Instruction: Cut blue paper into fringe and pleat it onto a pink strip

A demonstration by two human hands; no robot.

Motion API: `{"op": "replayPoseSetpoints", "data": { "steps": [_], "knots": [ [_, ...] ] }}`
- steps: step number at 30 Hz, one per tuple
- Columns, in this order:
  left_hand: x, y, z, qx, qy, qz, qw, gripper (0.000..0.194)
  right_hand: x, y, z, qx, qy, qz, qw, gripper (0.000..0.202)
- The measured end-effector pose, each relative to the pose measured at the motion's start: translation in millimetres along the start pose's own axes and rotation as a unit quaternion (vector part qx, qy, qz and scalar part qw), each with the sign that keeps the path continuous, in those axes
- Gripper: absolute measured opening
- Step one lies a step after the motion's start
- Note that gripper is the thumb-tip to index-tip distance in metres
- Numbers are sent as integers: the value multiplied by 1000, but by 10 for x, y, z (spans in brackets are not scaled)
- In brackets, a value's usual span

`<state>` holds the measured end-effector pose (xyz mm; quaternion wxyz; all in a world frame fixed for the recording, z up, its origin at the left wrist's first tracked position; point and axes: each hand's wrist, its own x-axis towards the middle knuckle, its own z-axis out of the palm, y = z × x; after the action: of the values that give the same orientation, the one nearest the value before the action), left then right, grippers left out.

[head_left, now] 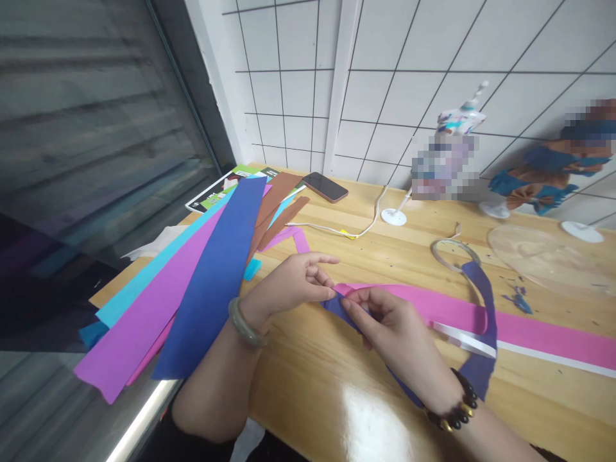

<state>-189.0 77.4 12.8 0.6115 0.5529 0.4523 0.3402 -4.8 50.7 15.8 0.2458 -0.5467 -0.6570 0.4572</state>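
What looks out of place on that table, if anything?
Small blue scraps lie loose beside the clear round sheet, like stray offcuts. At the picture's left, the violet strip juts past the edge of the table rather than lying fully on it. I see nothing spilled.

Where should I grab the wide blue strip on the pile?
Probably pinch the blue strip by its near end, from the left: that flat end lies on top, apparently overhanging the table, and the left forearm blocks its right.
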Motion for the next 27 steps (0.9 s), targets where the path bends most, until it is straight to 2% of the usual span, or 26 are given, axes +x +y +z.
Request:
{"op": "replayPoseSetpoints", "data": {
  "steps": [9,17,22,27],
  "knots": [
    [-2,20,0,-1,-9,3,1000,65,3,-32,7,43,-38,-24,998,26],
    [-7,18,11,-6,-17,8,1000,66,42,38,22,53,-33,-34,997,24],
    [-7,18,7,-7,-24,3,1000,66,41,60,15,39,-24,-10,999,27],
    [-5,24,13,-2,-21,4,1000,66,28,35,17,59,-46,-20,997,25]
  ]
}}
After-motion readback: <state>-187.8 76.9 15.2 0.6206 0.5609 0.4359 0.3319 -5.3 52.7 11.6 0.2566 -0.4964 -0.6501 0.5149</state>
